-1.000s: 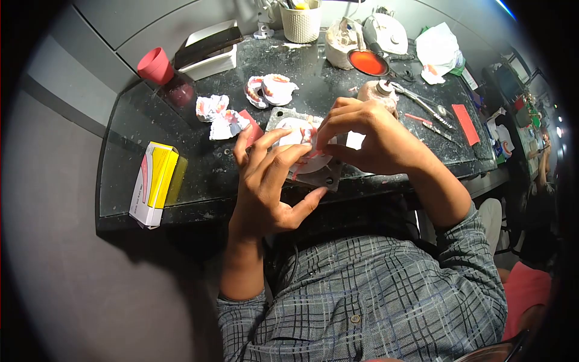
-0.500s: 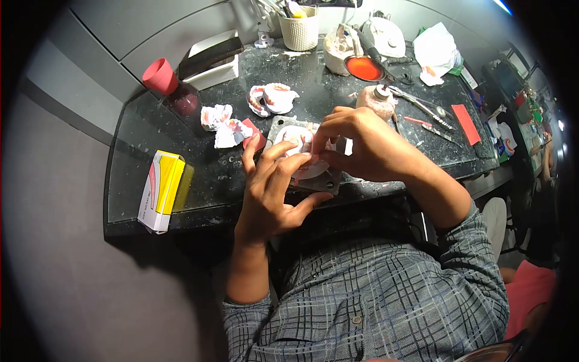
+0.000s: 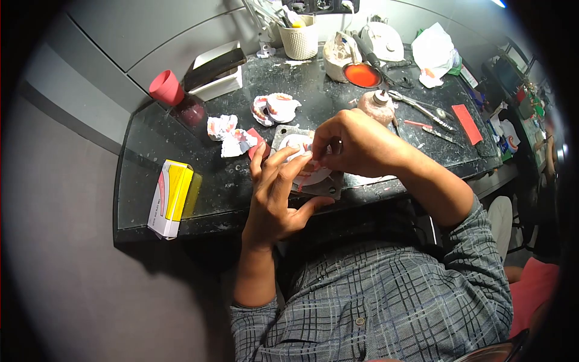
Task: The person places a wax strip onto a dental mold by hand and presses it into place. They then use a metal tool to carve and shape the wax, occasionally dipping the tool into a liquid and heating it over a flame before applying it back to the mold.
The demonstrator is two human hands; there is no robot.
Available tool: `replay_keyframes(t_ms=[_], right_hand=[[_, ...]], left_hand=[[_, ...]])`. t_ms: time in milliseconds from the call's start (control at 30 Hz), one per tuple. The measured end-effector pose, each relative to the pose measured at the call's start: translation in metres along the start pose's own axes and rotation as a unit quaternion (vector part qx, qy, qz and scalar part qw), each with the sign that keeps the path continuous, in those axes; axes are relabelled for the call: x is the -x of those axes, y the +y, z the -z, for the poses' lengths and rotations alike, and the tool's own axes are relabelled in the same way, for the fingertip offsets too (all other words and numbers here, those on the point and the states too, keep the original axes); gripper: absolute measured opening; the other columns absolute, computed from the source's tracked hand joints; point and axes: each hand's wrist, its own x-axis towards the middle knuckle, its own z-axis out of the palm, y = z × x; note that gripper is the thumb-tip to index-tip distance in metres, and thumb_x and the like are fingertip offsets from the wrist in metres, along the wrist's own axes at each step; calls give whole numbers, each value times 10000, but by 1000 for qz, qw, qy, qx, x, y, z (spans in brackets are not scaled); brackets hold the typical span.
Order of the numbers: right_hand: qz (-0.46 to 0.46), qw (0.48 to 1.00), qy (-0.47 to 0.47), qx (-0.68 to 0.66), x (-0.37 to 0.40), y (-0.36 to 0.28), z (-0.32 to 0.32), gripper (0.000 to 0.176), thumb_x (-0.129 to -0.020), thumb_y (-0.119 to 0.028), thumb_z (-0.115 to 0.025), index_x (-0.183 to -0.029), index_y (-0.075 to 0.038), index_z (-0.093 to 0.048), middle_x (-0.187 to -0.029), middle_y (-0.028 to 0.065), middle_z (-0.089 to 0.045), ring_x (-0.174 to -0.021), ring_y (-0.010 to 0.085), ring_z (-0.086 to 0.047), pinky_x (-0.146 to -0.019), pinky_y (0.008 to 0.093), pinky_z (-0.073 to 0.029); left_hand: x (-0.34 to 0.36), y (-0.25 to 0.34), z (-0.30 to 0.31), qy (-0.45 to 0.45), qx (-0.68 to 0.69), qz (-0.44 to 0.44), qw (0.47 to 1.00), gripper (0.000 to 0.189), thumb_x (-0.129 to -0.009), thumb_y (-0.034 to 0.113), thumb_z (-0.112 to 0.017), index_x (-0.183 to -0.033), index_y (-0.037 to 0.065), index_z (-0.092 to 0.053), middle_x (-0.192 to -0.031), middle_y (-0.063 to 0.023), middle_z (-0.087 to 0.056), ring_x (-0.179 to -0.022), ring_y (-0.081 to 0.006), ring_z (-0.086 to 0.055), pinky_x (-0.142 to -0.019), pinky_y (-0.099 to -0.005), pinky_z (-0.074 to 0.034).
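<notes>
- Dark, dust-speckled worktop [image 3: 181, 181] runs under grey wall panels, seen from the head camera looking down over a plaid shirt.
- At the near edge, right in front of the person, a square metal plate [image 3: 322, 188] lies flat on the worktop with a white plaster cast [image 3: 295, 145] sitting on it, pink wax along the cast's rim.
- Left hand [image 3: 277, 193] is loose and spread, thumb stuck out to the side, long fingers laid over the cast's near side, fingertips touching it.
- Right hand [image 3: 353, 142] is curled tight, fingertips bunched down against the pink rim; whether they nip anything between them I cannot tell.
- Just behind the plate lie two crumbly tooth models [image 3: 232, 134], and a pink-and-white denture pair [image 3: 274, 108] sits a little further back.
- Red cup [image 3: 166, 87] stands at the back left corner.
- Yellow and white box [image 3: 170, 198] lies near the left front edge, well apart from the hands.
- Further back: a ribbed white pot [image 3: 300, 37] and a bowl of orange-red stuff [image 3: 362, 73].
- Metal instruments [image 3: 422, 105] and a red slab [image 3: 463, 116] lie off to the right.
</notes>
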Motion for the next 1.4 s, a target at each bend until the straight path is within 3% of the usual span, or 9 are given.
replay_keyframes(t_ms=[267, 333, 467, 533, 600, 767, 967, 1100, 1400], right_hand=[[-19, 1000, -5, 9, 1, -5, 3, 136, -771, -88, -772, -881, -8, -779, -848, 191, -756, -826, 316, -758, -753, 398, -593], [-8, 1000, -1, 29, 3, -3, 3, 116, -809, -100, -765, -895, -22, -770, -836, 128, -761, -774, 227, -741, -723, 354, -577], [42, 998, 32, 20, 13, 3, 8, 122, -817, -82, -776, -927, -31, -763, -833, 116, -752, -769, 212, -727, -714, 353, -569], [41, 994, 95, 34, 25, 7, 19, 139, -796, -107, -769, -916, -37, -760, -839, 160, -739, -821, 288, -738, -746, 391, -577], [30, 991, 122, 37, 42, 12, 31, 122, -843, -94, -808, -939, -45, -749, -814, 50, -694, -754, 144, -648, -656, 296, -510], [-95, 978, 174, 59, 96, 51, 74, 127, -876, -108, -792, -957, -24, -743, -810, 17, -700, -752, 87, -627, -668, 259, -488], [-241, 911, 207, 264, 155, 104, 99, 134, -808, 12, -774, -909, 29, -688, -873, 219, -716, -834, 381, -710, -753, 423, -549], [-200, 883, 238, 351, 183, 161, 93, 153, -783, 23, -774, -912, 11, -692, -864, 204, -704, -891, 414, -687, -778, 478, -531], [-211, 935, 228, 170, 195, 176, 98, 145, -821, 120, -641, -846, 23, -535, -814, 181, -626, -809, 368, -630, -730, 447, -475]], left_hand=[[-1, 1, 0, -22, -41, -21, 999, 686, -712, 447, -906, -1198, 43, -641, -1125, -111, -705, -1095, -298, -670, -1149, -602, -352], [0, 1, -2, -33, -47, -22, 998, 650, -731, 439, -893, -1179, 43, -639, -1080, -81, -712, -1062, -281, -678, -1144, -599, -358], [1, 3, -3, -45, -43, -25, 998, 619, -781, 401, -863, -1223, 40, -623, -1101, -82, -676, -1106, -259, -648, -1139, -641, -343], [-2, 6, -4, -33, -36, -13, 999, 617, -735, 414, -892, -1167, 51, -643, -1061, -77, -706, -1054, -278, -677, -1122, -614, -389], [-1, 5, -4, -28, -29, -13, 999, 616, -730, 404, -896, -1165, 49, -643, -1066, -87, -705, -1062, -288, -676, -1120, -624, -394], [3, 6, -6, -22, -22, -7, 999, 602, -713, 330, -918, -1158, 30, -645, -1093, -124, -699, -1100, -333, -675, -1125, -645, -402], [3, 35, -23, -11, -102, 35, 994, 570, -729, 273, -917, -1163, 18, -652, -1110, -145, -701, -1138, -339, -665, -1148, -639, -377], [0, 38, -14, -62, -147, 38, 986, 548, -742, 280, -905, -1167, 39, -659, -1117, -118, -709, -1202, -319, -643, -1197, -644, -285], [-15, 7, 27, -200, -130, -57, 969, 359, -789, 295, -851, -1063, 120, -698, -1207, 5, -713, -1314, -239, -586, -1215, -721, -101]])
